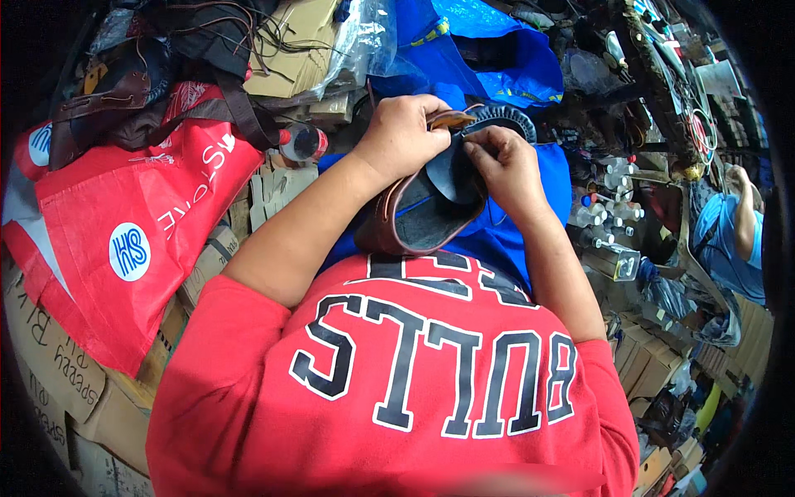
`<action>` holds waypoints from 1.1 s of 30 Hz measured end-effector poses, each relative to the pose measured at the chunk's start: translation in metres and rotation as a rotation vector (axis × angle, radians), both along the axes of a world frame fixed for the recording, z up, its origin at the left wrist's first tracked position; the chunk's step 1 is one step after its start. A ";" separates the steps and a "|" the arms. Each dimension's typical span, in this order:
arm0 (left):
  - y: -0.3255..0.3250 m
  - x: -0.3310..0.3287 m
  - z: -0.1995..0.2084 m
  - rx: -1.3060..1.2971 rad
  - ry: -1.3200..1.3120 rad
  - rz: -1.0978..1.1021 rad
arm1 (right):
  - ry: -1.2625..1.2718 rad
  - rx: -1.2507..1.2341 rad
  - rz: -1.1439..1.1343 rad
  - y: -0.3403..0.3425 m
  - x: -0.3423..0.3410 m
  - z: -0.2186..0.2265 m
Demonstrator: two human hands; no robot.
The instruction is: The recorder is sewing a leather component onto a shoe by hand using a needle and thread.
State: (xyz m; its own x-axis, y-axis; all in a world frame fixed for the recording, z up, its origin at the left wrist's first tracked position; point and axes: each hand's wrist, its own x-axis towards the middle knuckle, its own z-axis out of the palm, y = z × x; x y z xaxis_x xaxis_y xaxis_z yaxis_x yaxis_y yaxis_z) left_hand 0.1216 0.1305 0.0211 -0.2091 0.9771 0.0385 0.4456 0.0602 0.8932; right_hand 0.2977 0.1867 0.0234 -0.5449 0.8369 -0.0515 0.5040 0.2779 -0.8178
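Note:
A dark brown leather shoe upper (383, 217) rests over my lap, its rounded heel end toward me and its dark grey lining showing. My left hand (402, 135) is closed on its far left edge, beside a small tan leather piece (452, 121). Over the opening, the thumb and fingers of my right hand (507, 170) are pinched together; whatever is between them is too small to make out. Past the right hand shows a black puckered rim (507, 116), apparently the toe end. Blue cloth (551, 186) lies under the work.
A red bag (124, 215) and a capped bottle (303, 142) are on the left, above cardboard boxes (62, 364). Blue plastic sheeting (517, 62) is ahead. Several small bottles (609, 207) and a metal can (617, 263) stand right. Another person in blue (729, 236) is at far right.

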 end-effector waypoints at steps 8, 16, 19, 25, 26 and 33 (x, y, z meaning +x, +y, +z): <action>0.006 -0.003 0.003 -0.120 -0.006 -0.017 | 0.063 -0.104 -0.040 -0.005 0.004 -0.007; 0.007 -0.010 -0.006 -0.073 -0.104 0.018 | 0.059 -0.183 -0.070 -0.010 0.015 -0.002; 0.010 -0.011 -0.005 -0.120 -0.077 0.001 | 0.168 -0.249 -0.104 -0.014 0.015 0.003; 0.012 -0.012 0.002 -0.216 -0.110 -0.043 | 0.094 -0.209 -0.148 -0.009 0.005 0.001; 0.013 -0.012 0.005 -0.252 -0.109 -0.042 | 0.093 -0.211 -0.149 -0.010 0.005 0.000; 0.015 -0.014 -0.009 -0.241 -0.155 -0.005 | 0.076 -0.200 -0.142 -0.007 0.000 -0.004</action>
